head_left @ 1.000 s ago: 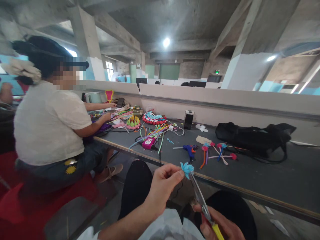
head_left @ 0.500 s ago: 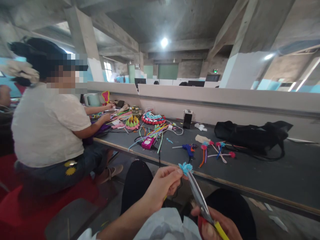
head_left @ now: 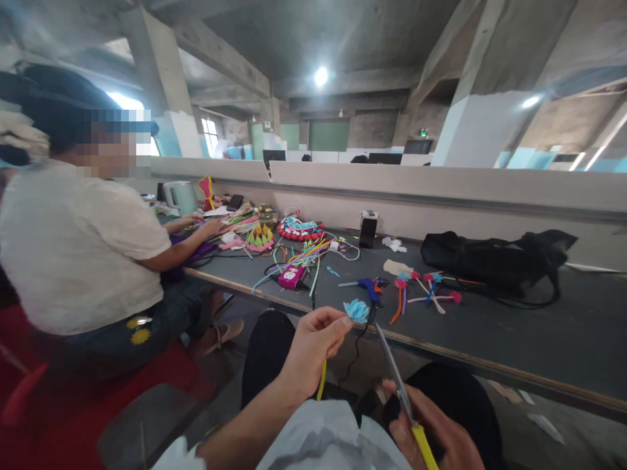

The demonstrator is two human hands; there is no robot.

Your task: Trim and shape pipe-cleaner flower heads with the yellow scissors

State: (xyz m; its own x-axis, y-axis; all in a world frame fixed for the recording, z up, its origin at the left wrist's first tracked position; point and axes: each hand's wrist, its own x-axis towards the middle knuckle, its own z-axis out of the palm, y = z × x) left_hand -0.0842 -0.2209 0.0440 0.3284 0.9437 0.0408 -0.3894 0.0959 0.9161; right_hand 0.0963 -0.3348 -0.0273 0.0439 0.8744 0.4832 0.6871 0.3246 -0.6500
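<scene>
My left hand (head_left: 313, 349) is closed, pinching a small blue felt flower (head_left: 356, 309) by its yellow stem, which hangs down below my fingers. Low on the right, my right hand (head_left: 434, 434) grips scissors (head_left: 398, 388) with a yellow handle. The blades point up toward the flower and stop a little short of it, to its right. Both hands are above my lap, in front of the edge of the dark table (head_left: 490, 339).
On the table lie several finished pipe-cleaner flowers (head_left: 426, 290), a blue glue gun (head_left: 368, 287), a pink device (head_left: 290, 277), loose pipe cleaners and a black bag (head_left: 494, 261). A person in a white shirt (head_left: 73, 248) works at the left end.
The scissor blades were at the blue flower; now they have drawn back to the right and lower. My left hand lifted the flower slightly and the yellow stem shows below it.
</scene>
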